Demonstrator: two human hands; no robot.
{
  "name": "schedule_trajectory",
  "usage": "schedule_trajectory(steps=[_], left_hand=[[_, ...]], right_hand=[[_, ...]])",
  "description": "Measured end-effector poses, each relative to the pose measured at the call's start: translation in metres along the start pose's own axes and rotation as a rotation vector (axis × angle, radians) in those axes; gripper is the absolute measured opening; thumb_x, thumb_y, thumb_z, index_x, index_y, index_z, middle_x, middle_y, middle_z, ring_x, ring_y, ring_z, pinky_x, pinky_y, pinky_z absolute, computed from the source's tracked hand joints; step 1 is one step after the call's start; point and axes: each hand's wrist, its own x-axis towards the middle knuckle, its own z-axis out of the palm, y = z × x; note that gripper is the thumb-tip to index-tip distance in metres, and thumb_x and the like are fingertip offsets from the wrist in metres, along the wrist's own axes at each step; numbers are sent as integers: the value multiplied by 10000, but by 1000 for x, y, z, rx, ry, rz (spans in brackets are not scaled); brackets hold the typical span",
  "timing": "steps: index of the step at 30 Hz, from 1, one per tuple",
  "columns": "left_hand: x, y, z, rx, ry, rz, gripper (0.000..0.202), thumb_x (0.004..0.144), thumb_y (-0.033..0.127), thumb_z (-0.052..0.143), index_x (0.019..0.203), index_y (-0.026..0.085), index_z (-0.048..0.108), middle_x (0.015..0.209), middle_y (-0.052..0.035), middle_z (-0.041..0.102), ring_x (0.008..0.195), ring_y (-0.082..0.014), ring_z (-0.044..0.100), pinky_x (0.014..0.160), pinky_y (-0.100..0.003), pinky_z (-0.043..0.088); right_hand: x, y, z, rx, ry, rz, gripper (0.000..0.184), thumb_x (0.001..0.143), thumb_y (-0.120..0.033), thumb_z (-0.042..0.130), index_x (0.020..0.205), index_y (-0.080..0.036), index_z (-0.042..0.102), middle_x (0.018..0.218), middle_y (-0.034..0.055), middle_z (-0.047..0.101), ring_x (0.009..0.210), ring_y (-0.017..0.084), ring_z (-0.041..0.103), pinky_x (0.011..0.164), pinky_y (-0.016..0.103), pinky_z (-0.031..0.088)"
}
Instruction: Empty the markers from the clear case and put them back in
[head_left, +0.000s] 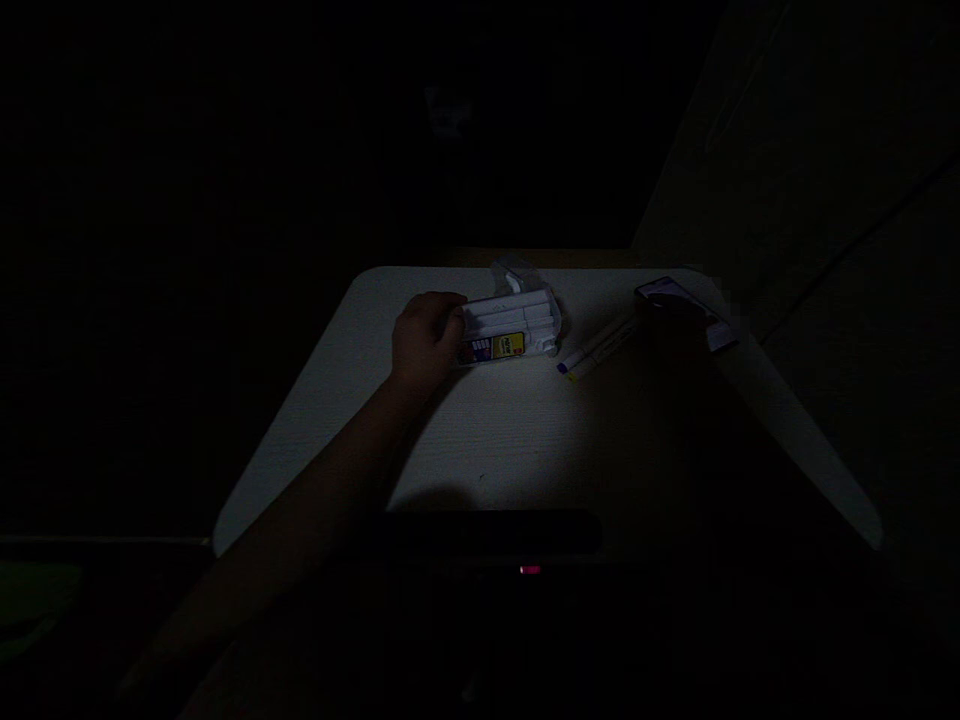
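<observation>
My left hand (426, 340) is closed around the left end of a clear plastic marker case (556, 318) on the table. White markers (506, 312) lie side by side in it, above a dark blue and yellow label (493, 347). A clear flap (517, 274) stands up at its far side. Two white markers (600, 347), one blue-tipped and one yellow-tipped, slant across the tabletop to its right. Their upper ends meet my right hand (671, 325), a dark shape in deep shadow over a phone (720, 332). Its fingers cannot be made out.
The pale wood-grain table (480, 430) has rounded corners and a dark bar (495, 532) along its near edge. A small pink light (530, 570) glows below that bar. At far left lies something green (34, 600). Nearly everything around the table is black.
</observation>
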Motion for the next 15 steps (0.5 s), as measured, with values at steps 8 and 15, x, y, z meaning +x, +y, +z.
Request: schedule_trajectory(steps=[8, 15], left_hand=[[0, 5, -2, 12, -12, -22, 309, 872, 333, 439, 972, 168, 680, 981, -83, 702, 968, -227, 634, 889, -391, 497], [0, 5, -2, 20, -16, -4, 294, 858, 331, 450, 957, 179, 681, 982, -83, 712, 954, -226, 640, 867, -388, 504]], right_hand=[[-38, -49, 7, -131, -121, -350, 371, 915, -351, 471, 1202, -182, 634, 1351, 124, 581, 1359, 341, 423, 1131, 551, 314], [-48, -63, 12, -36, -283, -282, 357, 870, -243, 528, 1198, -183, 656, 1425, 145, 522, 1396, 314, 416, 1153, 539, 357]])
